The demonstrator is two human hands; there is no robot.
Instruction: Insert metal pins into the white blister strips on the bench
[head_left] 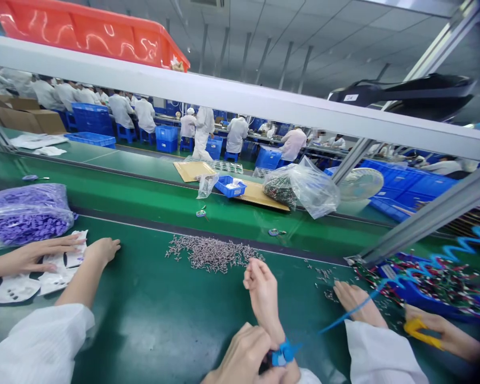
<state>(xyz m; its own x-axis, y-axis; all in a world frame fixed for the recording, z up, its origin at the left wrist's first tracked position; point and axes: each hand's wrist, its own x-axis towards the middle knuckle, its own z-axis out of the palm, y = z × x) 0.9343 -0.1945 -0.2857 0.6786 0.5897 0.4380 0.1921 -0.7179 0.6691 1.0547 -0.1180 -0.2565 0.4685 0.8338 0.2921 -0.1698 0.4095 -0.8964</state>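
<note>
In the lower middle, my left hand (244, 352) is closed on a blue anti-static wrist strap (282, 354) worn around my right wrist. My right hand (261, 282) is raised above the green belt, its fingers curled in, and I see nothing held in them. Just beyond its fingertips lies a pile of small metal screw-like parts (214, 253); whether the fingers touch it I cannot tell. A blue coiled cord (360, 304) runs from near the strap towards the right.
At left, a co-worker's hands (100, 253) rest by white sheets (60, 274) and a bag of purple parts (32, 216). On the right, another person's hands hold yellow-handled pliers (422, 330) near a blue bin of wires (436, 288). A metal post (424, 210) stands behind.
</note>
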